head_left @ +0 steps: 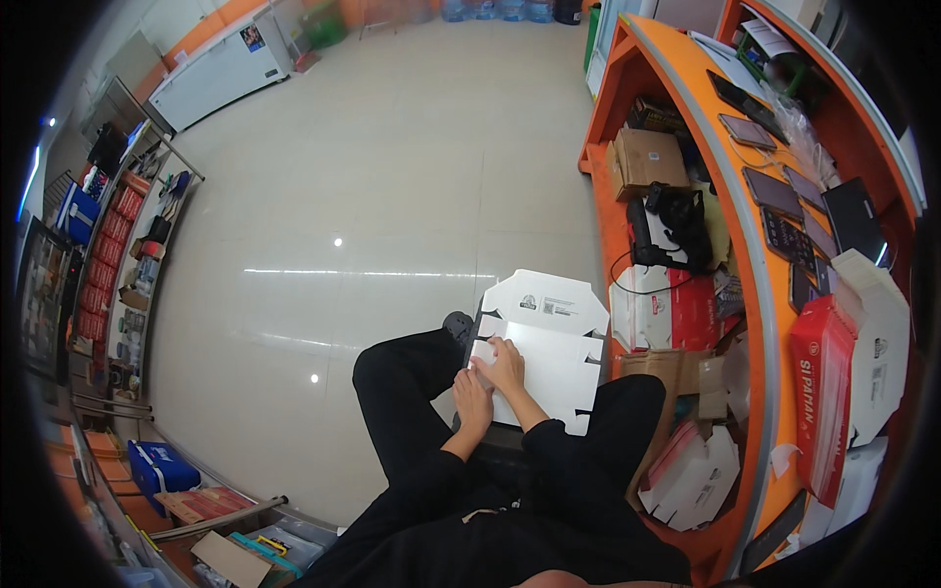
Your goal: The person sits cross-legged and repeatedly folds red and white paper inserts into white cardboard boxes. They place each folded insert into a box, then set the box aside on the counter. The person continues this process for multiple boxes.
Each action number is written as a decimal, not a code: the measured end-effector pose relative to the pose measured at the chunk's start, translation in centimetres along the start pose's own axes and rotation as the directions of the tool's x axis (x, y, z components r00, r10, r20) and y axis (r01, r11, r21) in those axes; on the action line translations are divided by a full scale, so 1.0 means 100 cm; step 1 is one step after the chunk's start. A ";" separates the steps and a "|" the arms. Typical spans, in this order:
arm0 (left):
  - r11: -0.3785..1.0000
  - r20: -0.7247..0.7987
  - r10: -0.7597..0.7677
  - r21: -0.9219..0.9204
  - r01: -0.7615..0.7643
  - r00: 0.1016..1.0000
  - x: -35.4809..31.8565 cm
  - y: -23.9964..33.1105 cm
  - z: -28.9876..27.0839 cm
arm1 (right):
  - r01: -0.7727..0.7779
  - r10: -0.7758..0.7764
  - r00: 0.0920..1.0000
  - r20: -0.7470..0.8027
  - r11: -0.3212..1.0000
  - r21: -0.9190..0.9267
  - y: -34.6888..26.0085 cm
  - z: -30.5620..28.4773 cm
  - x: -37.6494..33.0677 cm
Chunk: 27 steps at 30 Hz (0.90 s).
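Observation:
A white cardboard box blank point(554, 367), partly unfolded with slots along its sides, lies across a dark surface between my knees. Its far flap point(544, 302) carries small print and a dark logo. My left hand point(472, 400) is closed at the blank's left edge, its fingers bent against the side flap. Just beyond it, my right hand point(505, 367) reaches over the panel and pinches the same left-side flap, fingers curled down. The two hands nearly touch, and the fingertips partly hide the fold between them.
On my right, an orange counter point(706, 78) holds phones, a calculator point(787, 238) and a red and white box point(821, 367). Its shelf holds a brown carton point(650, 159) and folded boxes point(691, 480). A stocked rack point(137, 265) stands left; a white chest freezer point(221, 73) is far left.

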<state>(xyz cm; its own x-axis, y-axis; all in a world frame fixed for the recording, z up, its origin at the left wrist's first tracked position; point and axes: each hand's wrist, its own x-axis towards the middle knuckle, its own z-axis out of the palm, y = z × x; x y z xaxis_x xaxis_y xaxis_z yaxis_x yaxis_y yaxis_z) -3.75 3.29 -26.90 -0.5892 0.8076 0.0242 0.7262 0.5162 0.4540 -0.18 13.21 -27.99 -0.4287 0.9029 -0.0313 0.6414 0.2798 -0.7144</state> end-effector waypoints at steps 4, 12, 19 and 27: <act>1.000 -0.042 0.023 -0.015 -0.023 0.999 -0.001 0.000 0.002 | -0.040 0.041 0.999 -0.011 0.998 0.046 0.002 0.003 0.000; 0.997 -0.164 0.076 0.041 -0.071 0.984 0.002 -0.007 0.023 | -0.098 0.098 0.995 0.014 0.995 0.022 -0.011 -0.001 -0.001; 0.998 -0.084 -0.002 -0.070 -0.004 0.996 -0.001 -0.003 0.005 | -0.111 0.111 0.994 0.012 0.994 -0.014 -0.005 0.005 0.004; 0.999 -0.093 0.005 -0.049 -0.010 0.996 -0.001 -0.003 0.008 | -0.101 0.103 0.994 0.024 0.994 -0.050 -0.003 0.007 0.001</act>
<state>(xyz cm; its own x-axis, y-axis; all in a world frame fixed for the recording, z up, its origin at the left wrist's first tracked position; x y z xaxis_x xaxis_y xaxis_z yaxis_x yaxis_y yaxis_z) -3.62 3.31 -27.77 -0.6161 0.7800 0.1094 0.7134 0.4938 0.4972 -0.85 13.02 -28.29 -0.3760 0.9186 -0.1216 0.7125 0.2027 -0.6718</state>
